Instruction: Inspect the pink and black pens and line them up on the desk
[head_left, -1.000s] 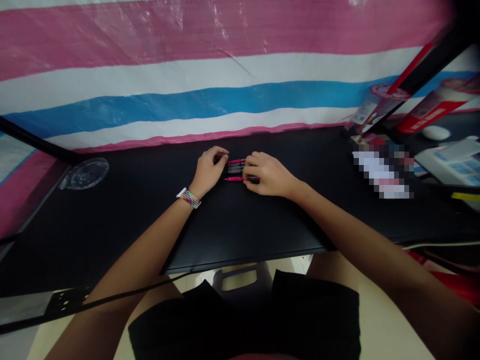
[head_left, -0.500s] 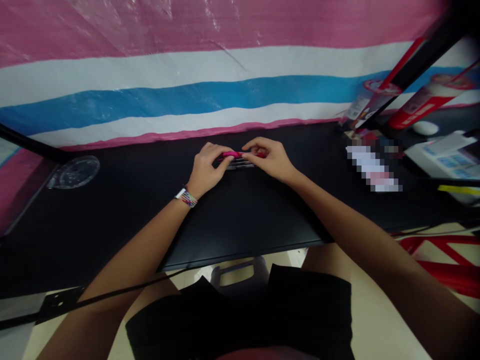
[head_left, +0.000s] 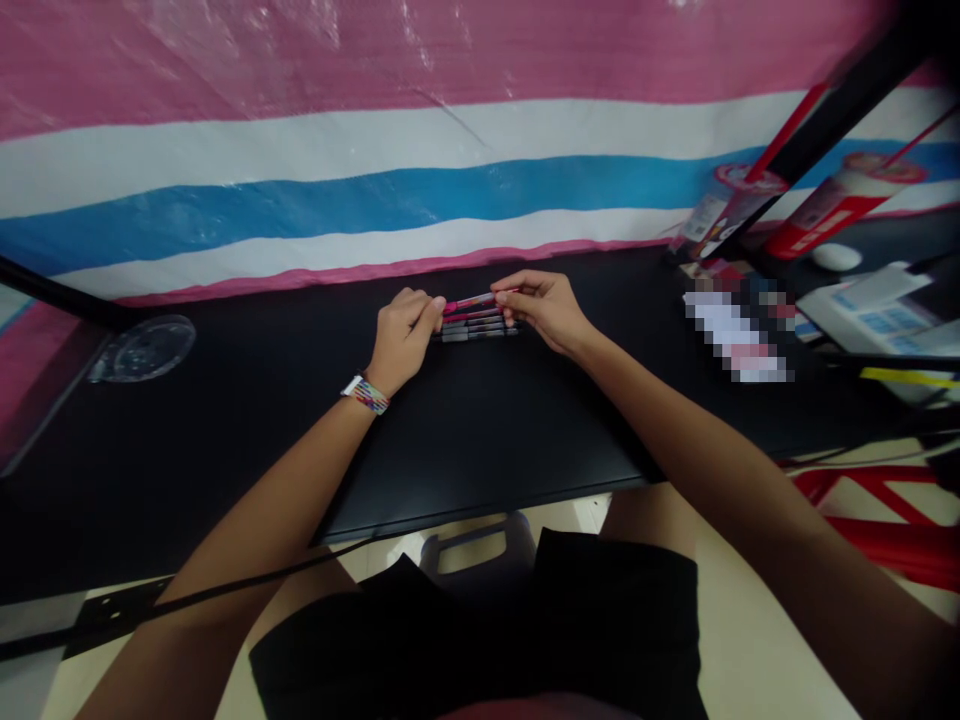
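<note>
A pink-capped pen spans the gap between my two hands, just above a row of pens. My left hand is closed on its pink end, thumb on top. At the other end, my right hand pinches the pen between thumb and fingers. Below it, several dark pens lie side by side on the black table, with a reddish one nearest the held pen. The fingertips of both hands hide parts of the row's ends.
A clear plastic lid lies at the left. To the right stand two drink cups with red straws, the nearer cup beside a black post. A white mouse and a blurred-out packet are there too. Striped sheeting hangs behind.
My hands have drawn slightly apart along the pink-capped pen, so more of it shows. The row of dark pens beneath is more visible. The view has shifted a little.
</note>
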